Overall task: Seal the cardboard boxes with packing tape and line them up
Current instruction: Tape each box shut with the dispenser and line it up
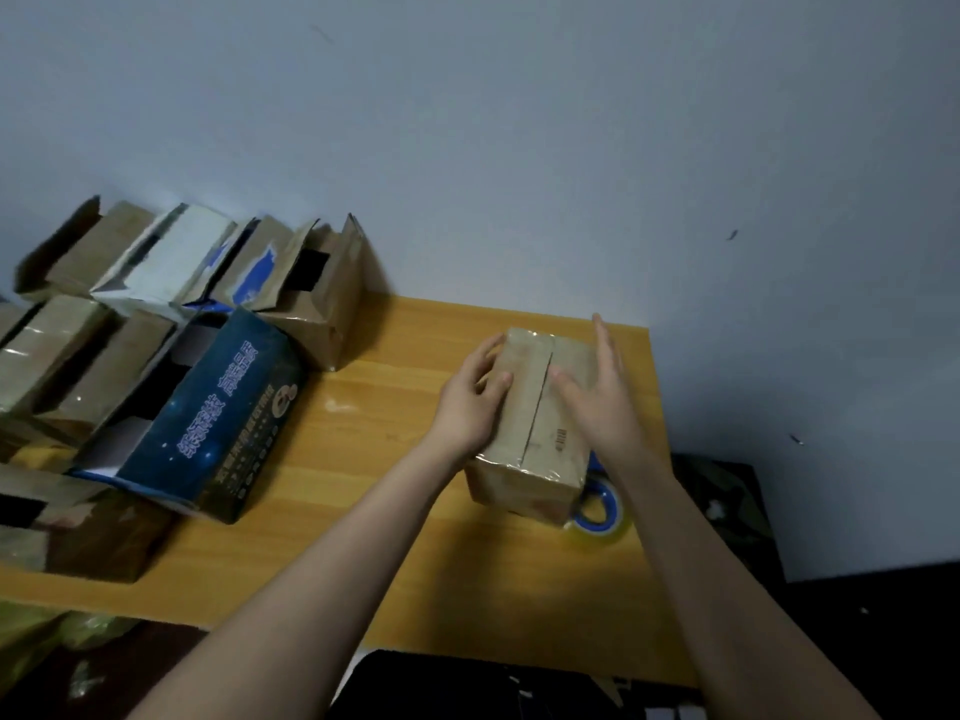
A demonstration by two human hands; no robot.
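Note:
A small brown cardboard box (535, 423) stands on the right part of the wooden table (395, 537), its top flaps closed along a middle seam. My left hand (470, 402) grips the box's left side, fingers curled over the top edge. My right hand (597, 392) lies on the right top flap with straight fingers. A roll of clear packing tape with a blue core (600, 506) lies just behind the box's near right corner, partly hidden by it.
Several open cardboard boxes crowd the table's left side, among them a dark blue printed box (208, 418) and a brown box with raised flaps (322, 293). A wall rises behind the table. Dark objects lie below the table's front edge.

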